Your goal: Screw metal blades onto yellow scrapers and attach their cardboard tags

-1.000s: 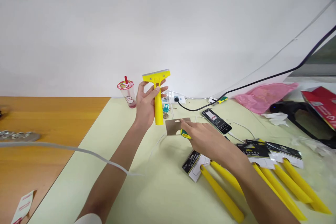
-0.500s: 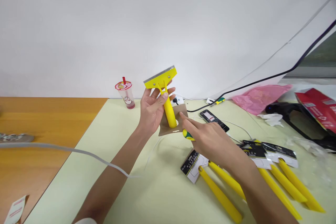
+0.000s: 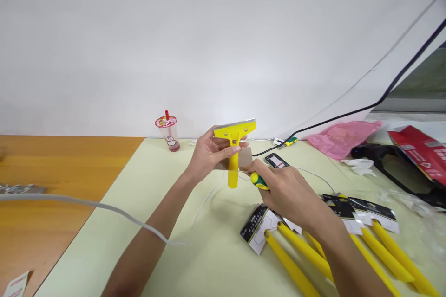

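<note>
A yellow scraper (image 3: 234,132) with a metal blade edge stands upright in my left hand (image 3: 209,154), blade at the top and handle pointing down. My left thumb presses on its handle. Behind the handle is a brown card (image 3: 245,158), partly hidden by the scraper and my fingers. My right hand (image 3: 278,181) is closed around a screwdriver with a green and yellow handle (image 3: 259,181). The screwdriver's thin shaft points left, across the scraper's handle. My right fingertips are close to the card's lower right edge; whether they touch it I cannot tell.
Several packaged yellow scrapers (image 3: 292,264) with black-and-white cards lie at the right. Behind them are a phone (image 3: 276,160), a pink bag (image 3: 343,139), a black frame-like object (image 3: 386,162) and a red box (image 3: 420,151). A drink cup (image 3: 170,135) stands at the back left. A black cable (image 3: 331,113) crosses the back.
My left hand has lowered the scraper and moved it right, and the scraper is now more upright. The brown card has tilted, showing less of its face. The screwdriver's shaft has come into view.
</note>
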Demonstrator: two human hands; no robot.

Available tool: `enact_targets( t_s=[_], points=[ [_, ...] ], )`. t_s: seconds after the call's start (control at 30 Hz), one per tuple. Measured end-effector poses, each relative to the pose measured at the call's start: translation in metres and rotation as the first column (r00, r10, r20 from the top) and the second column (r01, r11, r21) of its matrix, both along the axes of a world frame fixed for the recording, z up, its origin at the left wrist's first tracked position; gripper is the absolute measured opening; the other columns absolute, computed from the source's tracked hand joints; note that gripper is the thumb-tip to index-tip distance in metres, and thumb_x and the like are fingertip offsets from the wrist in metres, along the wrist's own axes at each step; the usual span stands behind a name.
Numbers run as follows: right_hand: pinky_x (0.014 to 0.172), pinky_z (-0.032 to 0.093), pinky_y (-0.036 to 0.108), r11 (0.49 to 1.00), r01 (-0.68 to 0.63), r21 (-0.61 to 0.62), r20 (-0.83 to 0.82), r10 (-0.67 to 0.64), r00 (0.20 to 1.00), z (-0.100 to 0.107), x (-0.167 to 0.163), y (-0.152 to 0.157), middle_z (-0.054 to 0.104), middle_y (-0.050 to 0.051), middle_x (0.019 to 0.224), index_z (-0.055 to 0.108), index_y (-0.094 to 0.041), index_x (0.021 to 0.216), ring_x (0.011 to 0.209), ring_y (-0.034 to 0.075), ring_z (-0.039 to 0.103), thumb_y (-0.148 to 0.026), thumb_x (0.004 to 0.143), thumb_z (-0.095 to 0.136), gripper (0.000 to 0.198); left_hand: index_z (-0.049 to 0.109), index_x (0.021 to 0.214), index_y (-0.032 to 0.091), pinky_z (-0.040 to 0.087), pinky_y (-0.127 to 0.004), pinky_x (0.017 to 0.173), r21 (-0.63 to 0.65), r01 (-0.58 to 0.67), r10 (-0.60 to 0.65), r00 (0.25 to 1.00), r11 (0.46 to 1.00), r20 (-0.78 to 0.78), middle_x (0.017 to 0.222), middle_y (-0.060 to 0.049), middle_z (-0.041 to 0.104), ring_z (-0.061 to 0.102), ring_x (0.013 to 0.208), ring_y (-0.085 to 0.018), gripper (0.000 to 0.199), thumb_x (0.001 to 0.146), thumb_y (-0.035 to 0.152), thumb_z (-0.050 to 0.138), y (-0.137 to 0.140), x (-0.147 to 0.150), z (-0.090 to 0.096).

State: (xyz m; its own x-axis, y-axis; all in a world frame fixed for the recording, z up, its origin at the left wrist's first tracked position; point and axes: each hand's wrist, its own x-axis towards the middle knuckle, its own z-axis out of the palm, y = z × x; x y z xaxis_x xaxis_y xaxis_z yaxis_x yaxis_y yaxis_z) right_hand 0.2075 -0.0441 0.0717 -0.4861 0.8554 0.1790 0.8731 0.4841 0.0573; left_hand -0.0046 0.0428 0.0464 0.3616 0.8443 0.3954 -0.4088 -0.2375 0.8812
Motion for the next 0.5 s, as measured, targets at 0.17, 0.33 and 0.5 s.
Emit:
enact_targets(
  t_s=[0.17, 0.33, 0.5],
  points=[
    [0.056, 0.020, 0.030, 0.995, 0.034, 0.091, -0.078, -0.027, 0.997, -0.002, 0.006, 0.001, 0.070, 0.000, 0.070, 0.063, -0.022, 0.114, 0.055, 0.019, 0.055, -0.001, 0.076, 0.049, 0.045, 0.077, 0.108, 0.017, 0.068, -0.051, 0.097, -0.067, -0.018, 0.004, 0.979, 0.998, -0.206, 0.114, -0.014, 0.084, 0.081, 0.114, -0.037, 0.041, 0.086, 0.048, 0.092, 0.002, -0.011, 0.007],
    [0.056, 0.028, 0.028, 0.983, 0.012, 0.183, -0.163, 0.018, 0.986, -0.008, 0.006, 0.003, 0.078, 0.003, 0.087, 0.066, -0.022, 0.113, 0.062, 0.018, 0.063, 0.001, 0.080, 0.048, 0.044, 0.086, 0.107, 0.020, 0.068, -0.048, 0.098, -0.004, -0.063, 0.058, 0.936, 0.998, -0.346, 0.132, -0.014, 0.079, 0.077, 0.119, -0.035, 0.036, 0.084, 0.046, 0.094, 0.006, -0.020, 0.008],
    [0.058, 0.039, 0.026, 0.972, 0.000, 0.237, -0.231, 0.056, 0.971, -0.014, 0.001, 0.004, 0.079, 0.008, 0.114, 0.067, -0.023, 0.117, 0.078, 0.018, 0.071, 0.000, 0.088, 0.050, 0.041, 0.088, 0.116, 0.024, 0.071, -0.049, 0.092, -0.074, 0.052, -0.075, 0.936, 0.996, -0.345, 0.128, -0.012, 0.080, 0.078, 0.110, -0.032, 0.043, 0.079, 0.045, 0.097, 0.004, -0.021, 0.010]
  ],
)
